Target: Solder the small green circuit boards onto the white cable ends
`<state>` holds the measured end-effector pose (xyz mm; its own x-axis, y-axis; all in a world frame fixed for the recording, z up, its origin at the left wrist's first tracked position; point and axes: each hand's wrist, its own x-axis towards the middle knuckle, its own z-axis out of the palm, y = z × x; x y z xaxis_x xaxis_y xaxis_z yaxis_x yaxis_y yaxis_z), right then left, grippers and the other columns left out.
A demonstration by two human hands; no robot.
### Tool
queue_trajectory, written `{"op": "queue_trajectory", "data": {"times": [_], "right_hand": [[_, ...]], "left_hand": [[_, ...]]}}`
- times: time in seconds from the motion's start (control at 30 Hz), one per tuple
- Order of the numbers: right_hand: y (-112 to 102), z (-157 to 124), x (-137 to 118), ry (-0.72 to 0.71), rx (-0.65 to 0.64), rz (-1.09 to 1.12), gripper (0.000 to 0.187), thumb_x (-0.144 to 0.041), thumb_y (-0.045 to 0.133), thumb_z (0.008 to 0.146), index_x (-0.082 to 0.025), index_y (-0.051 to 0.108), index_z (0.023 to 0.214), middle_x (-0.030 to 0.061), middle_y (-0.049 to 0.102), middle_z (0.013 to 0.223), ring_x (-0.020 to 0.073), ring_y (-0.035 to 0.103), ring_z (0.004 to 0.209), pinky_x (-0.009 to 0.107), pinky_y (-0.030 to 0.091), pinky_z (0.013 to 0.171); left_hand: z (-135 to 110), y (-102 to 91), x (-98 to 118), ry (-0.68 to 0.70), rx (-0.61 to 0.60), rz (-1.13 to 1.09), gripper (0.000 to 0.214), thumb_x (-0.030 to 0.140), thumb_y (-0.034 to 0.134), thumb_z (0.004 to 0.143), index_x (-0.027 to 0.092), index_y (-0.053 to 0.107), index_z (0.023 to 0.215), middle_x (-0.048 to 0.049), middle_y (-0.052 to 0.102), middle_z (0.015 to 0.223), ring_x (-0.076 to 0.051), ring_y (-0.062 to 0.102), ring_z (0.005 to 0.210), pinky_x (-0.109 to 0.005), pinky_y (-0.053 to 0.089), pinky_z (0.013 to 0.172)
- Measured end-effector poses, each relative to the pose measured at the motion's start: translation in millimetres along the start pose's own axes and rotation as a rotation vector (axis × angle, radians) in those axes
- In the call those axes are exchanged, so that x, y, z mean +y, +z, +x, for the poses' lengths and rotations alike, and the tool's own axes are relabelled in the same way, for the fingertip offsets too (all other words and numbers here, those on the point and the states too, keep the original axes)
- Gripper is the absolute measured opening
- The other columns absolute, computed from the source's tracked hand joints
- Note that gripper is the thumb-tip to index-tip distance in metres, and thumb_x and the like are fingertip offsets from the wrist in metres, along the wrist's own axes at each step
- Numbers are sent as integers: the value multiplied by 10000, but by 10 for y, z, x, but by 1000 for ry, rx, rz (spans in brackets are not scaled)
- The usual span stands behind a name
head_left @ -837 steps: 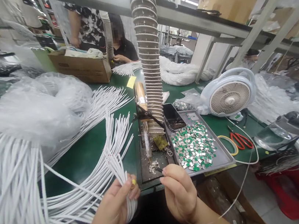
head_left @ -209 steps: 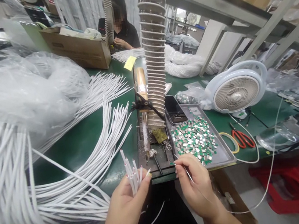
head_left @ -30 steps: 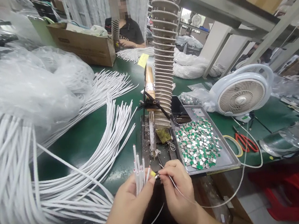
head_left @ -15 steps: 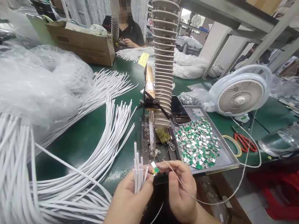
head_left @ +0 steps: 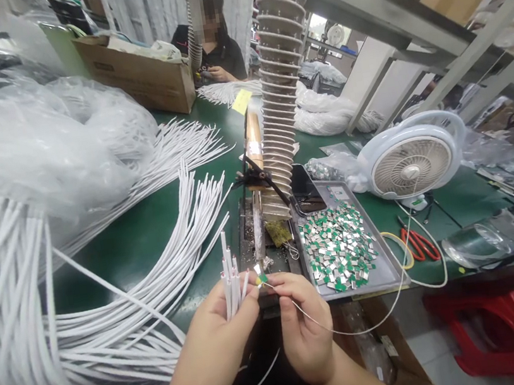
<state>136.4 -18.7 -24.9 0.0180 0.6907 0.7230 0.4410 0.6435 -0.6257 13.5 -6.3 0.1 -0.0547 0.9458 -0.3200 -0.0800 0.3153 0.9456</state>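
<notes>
The left hand [head_left: 214,345] is clenched around a small bunch of white cable ends [head_left: 230,285], while the right hand [head_left: 305,332] has a tight pinch grip on a tiny silver-and-green metal tab [head_left: 260,279] and a thin white wire [head_left: 353,333]. Compared with half a second earlier, the hands have closed in, bringing the tab from a little way off to just beside the cable ends. The wire no longer sticks up past the right fingers and now falls away from them. The bunch also stands straighter, its long axis nearly upright, with the tips pointing up and away from the person. The hands hold it over the near edge of the green surface [head_left: 123,262], in front of a dark metal fixture [head_left: 250,251]. The wire sags down to the right in a long curve and rises past a grey metal tray [head_left: 386,273] heaped with more silver-and-green tabs [head_left: 339,248]. Left of the hands, a great mass of long white cables [head_left: 14,303] fans across the surface beside clear plastic sheeting [head_left: 41,153]. Red-handled scissors [head_left: 417,245] lie beyond the tray, near a white desk fan [head_left: 410,164].
</notes>
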Motion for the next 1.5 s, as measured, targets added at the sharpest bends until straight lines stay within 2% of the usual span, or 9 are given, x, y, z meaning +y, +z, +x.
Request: {"op": "queue_trajectory", "data": {"times": [0.13,0.23,0.37,0.53,0.77,0.93,1.1,1.27,1.5], "right_hand": [[13,17,3,-17,9,-9,203,-116,417,908,-205,570,1007,92,688,930,191,682,898,360,597,760],[21,26,6,-23,16,-15,213,-99,423,898,-203,577,1003,90,691,927,193,681,896,358,593,763],[28,31,6,-30,30,-29,228,-82,427,888,-198,581,1010,88,692,928,190,680,902,352,588,779],[39,44,-4,-38,41,-38,232,-63,432,879,-189,583,1002,86,689,932,174,674,909,324,584,795],[39,76,-13,-46,49,-63,233,-81,426,890,-208,582,1008,79,694,922,191,685,888,355,600,756],[47,71,-3,-53,47,-63,230,-85,432,891,-209,577,1021,83,694,927,197,685,891,366,601,755],[50,56,8,-52,30,-60,240,-77,441,886,-210,578,1030,88,680,954,191,673,917,367,598,774],[42,75,-9,-50,36,-44,243,-60,454,871,-202,591,1014,91,677,955,187,671,914,352,595,774],[23,43,-18,-28,0,-5,261,-57,431,868,-186,585,1034,90,674,953,175,659,928,328,574,810]], "left_hand": [[-23,13,39,-23,8,-24,263,376,667,690,191,656,877,37,593,599,-138,487,520,-228,384,491],[-25,12,41,1,25,-18,249,367,670,690,185,654,859,23,615,626,-146,514,557,-230,405,519],[0,-9,-16,-3,-19,7,270,410,638,738,201,643,909,35,601,619,-137,500,533,-221,397,493],[17,-41,-55,34,-57,10,238,409,620,776,228,631,930,30,628,669,-168,577,676,-223,440,593],[13,-53,-36,33,-40,34,294,406,610,789,209,637,1006,-4,664,716,-206,610,702,-266,459,608],[24,-55,-42,91,-38,49,271,386,605,801,213,650,1005,-27,696,803,-246,623,870,-304,467,743],[36,-51,-30,101,-30,45,254,388,617,793,220,649,980,-31,704,871,-250,615,931,-307,459,799],[40,-62,-60,95,-36,32,199,387,617,801,246,635,940,1,698,865,-216,609,921,-266,447,801],[24,-71,-110,76,-72,15,199,374,601,813,228,638,943,1,667,772,-205,606,791,-268,463,713]]}}
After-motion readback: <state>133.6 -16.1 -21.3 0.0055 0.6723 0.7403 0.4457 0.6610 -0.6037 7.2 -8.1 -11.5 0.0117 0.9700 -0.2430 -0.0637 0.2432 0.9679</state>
